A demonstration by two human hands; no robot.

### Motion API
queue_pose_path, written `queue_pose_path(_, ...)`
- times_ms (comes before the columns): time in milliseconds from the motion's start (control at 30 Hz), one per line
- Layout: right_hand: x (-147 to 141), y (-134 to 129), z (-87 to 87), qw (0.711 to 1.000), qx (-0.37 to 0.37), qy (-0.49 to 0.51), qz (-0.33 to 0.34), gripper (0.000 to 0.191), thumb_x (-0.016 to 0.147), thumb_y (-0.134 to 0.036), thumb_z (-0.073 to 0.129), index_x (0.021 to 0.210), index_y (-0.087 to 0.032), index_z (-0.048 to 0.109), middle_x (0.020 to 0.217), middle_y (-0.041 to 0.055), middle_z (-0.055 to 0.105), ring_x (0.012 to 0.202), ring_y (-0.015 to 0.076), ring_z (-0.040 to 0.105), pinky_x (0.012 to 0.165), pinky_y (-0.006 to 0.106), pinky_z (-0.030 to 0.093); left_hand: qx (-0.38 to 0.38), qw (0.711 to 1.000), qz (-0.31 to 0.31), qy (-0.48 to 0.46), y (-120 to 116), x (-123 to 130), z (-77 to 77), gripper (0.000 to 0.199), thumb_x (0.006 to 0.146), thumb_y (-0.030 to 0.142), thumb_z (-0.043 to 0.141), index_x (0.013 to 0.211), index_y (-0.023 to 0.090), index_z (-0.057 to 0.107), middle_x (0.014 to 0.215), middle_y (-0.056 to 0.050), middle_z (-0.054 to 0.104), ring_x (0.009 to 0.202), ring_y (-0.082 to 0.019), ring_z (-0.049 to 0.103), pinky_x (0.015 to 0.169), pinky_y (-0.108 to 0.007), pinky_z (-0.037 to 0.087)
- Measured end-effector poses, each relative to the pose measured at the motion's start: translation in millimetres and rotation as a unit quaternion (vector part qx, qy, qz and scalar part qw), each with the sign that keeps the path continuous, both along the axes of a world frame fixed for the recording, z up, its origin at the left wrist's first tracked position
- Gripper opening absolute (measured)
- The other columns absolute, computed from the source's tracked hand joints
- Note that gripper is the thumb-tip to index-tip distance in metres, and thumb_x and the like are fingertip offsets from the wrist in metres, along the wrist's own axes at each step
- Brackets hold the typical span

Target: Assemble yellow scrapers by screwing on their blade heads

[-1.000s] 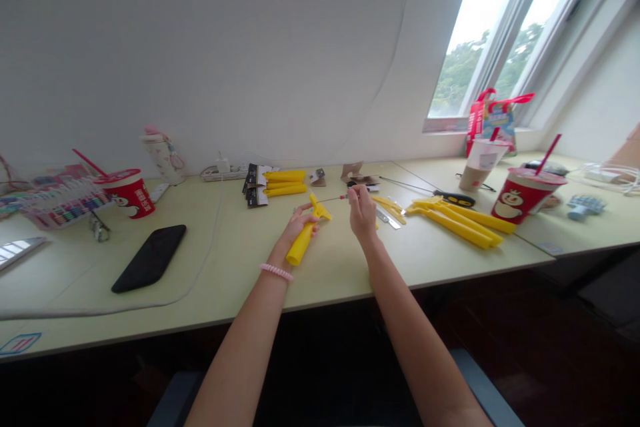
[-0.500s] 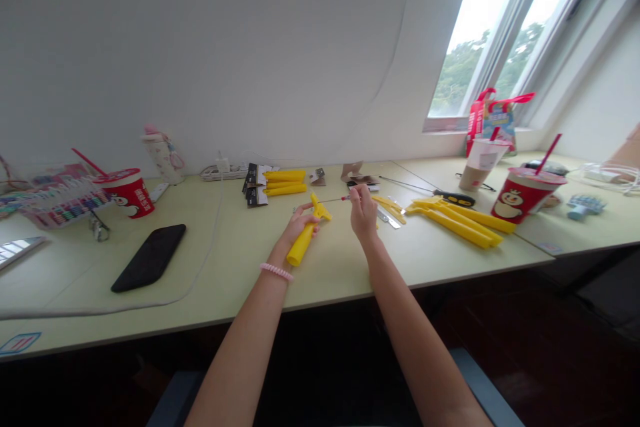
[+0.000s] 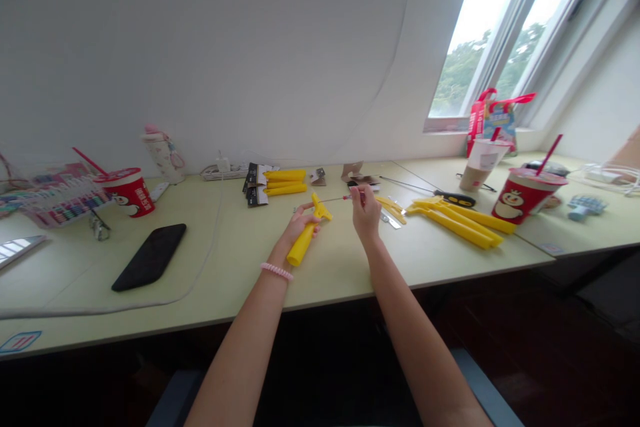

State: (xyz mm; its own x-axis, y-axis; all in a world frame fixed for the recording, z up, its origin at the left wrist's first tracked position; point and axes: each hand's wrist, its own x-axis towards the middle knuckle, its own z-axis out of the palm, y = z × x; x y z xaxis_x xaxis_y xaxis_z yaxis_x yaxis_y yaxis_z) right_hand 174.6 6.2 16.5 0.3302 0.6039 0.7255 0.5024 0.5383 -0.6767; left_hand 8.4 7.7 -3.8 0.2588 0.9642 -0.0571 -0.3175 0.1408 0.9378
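My left hand point(image 3: 300, 225) is closed around a yellow plastic scraper point(image 3: 303, 243), its wide handle end pointing down toward me and its head tilted up. In my right hand point(image 3: 366, 210) is a thin screwdriver point(image 3: 331, 200), pinched by the fingers, which hide most of its handle. A red part shows beside the fingertips, and the metal shaft runs left to the scraper's head. Whether the tip sits in a screw is too small to tell. Just right of my right hand lie a metal blade point(image 3: 391, 219) and flat yellow pieces point(image 3: 393, 208).
More yellow scrapers point(image 3: 463, 221) lie to the right, below a long rod with a black handle point(image 3: 456, 199). Packaged yellow handles point(image 3: 285, 181) lie at the back. Red cups point(image 3: 525, 195) stand at both sides. A black phone point(image 3: 150, 257) and a white cable point(image 3: 207, 250) are left.
My right hand has turned slightly and shifted a little to the right on the screwdriver. My left hand and the scraper are almost unmoved.
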Motion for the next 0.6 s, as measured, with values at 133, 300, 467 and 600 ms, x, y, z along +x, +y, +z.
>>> queue_pose_path(133, 0.5, 1.5, -0.3, 0.999, -0.008, -0.025, 0.018, 0.021, 0.085, -0.034, 0.033, 0.079, -0.021, 0.048, 0.067, 0.0, 0.054, 0.059, 0.0143, 0.048, 0.055, 0.025, 0.033, 0.003, 1.0, 0.005, 0.002, 0.4, -0.2, -0.1, 0.061, 0.063, 0.006, 0.057, 0.12, 0.02, 0.038, 0.085, -0.005, 0.056, 0.043, -0.005, 0.049, 0.038, -0.017, 0.038)
queue_pose_path(300, -0.3, 1.1, -1.4, 1.0, -0.012, -0.003, -0.007, 0.016, 0.082, -0.035, 0.041, 0.083, -0.02, 0.046, 0.054, -0.005, 0.047, 0.046, 0.0115, 0.04, 0.049, 0.023, 0.029, 0.001, 1.0, 0.011, 0.006, 2.5, -0.1, -1.5, 0.06, 0.063, 0.006, 0.057, 0.119, 0.02, 0.039, 0.082, -0.004, 0.057, 0.042, -0.005, 0.048, 0.037, -0.016, 0.037)
queue_pose_path(467, -1.4, 0.3, -1.2, 1.0, -0.021, -0.008, -0.007, 0.024, 0.083, -0.042, 0.041, 0.076, -0.02, 0.047, 0.046, -0.0064, 0.041, 0.041, 0.0104, 0.036, 0.046, 0.023, 0.025, 0.008, 1.0, 0.002, 0.007, -0.2, -0.4, 0.1, 0.061, 0.063, 0.007, 0.057, 0.119, 0.02, 0.038, 0.085, -0.006, 0.056, 0.043, -0.005, 0.049, 0.038, -0.017, 0.038)
queue_pose_path(600, -0.5, 0.5, -1.4, 0.999, -0.029, -0.016, 0.003, 0.019, 0.084, -0.036, 0.037, 0.077, -0.021, 0.047, 0.054, -0.0031, 0.048, 0.047, 0.013, 0.043, 0.049, 0.024, 0.029, 0.013, 1.0, -0.005, 0.01, -2.7, -0.5, 1.8, 0.061, 0.064, 0.007, 0.058, 0.12, 0.02, 0.038, 0.086, -0.006, 0.056, 0.045, -0.005, 0.05, 0.039, -0.016, 0.039)
